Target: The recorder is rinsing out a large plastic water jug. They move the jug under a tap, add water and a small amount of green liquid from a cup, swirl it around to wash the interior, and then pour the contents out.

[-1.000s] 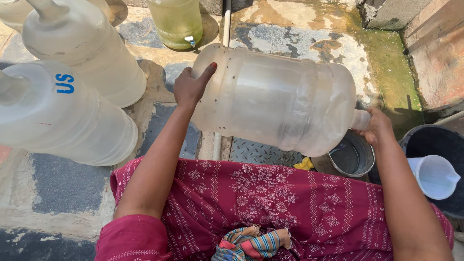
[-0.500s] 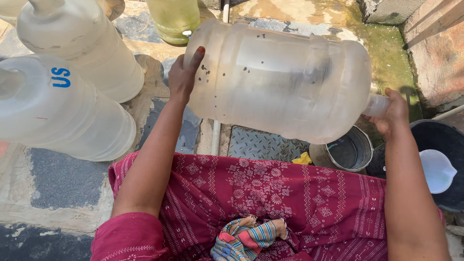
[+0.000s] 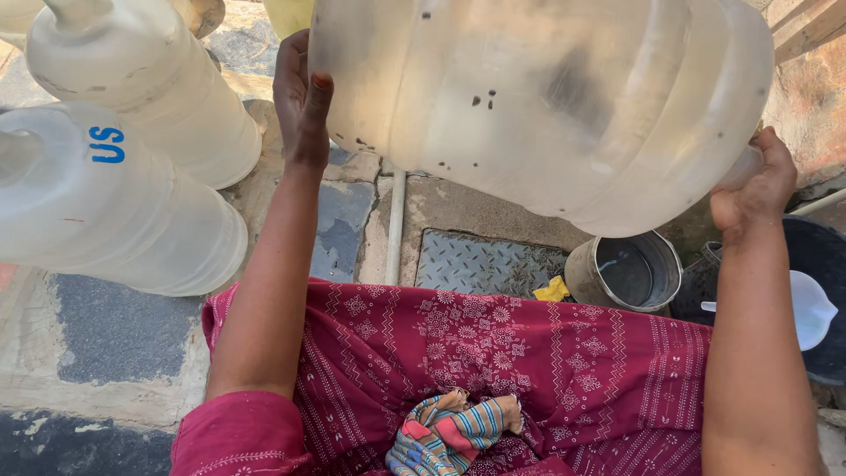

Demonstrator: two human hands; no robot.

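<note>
Far left: two large translucent water jugs (image 3: 132, 159), lying tilted side by side on the paved ground, one bearing blue lettering.

Left hand (image 3: 301, 101): open, palm and fingers flat against the base end of the big translucent jug (image 3: 546, 106); no wrap around it.

Centre: the big translucent jug, held off the ground on its side between both hands, dark specks on its wall, base to the left and neck to the right. Below it, a thin white pipe (image 3: 396, 229) and a metal tread plate (image 3: 489, 264). Striped cloth (image 3: 454, 432) on the person's red patterned lap.

Right of centre: small metal bucket (image 3: 627, 271) with a yellow scrap (image 3: 552, 289) beside it.

Right hand (image 3: 756, 185): curled around the jug's neck end, gripping it.

Far right: white funnel (image 3: 812, 308) over a dark tub (image 3: 815, 264).
</note>
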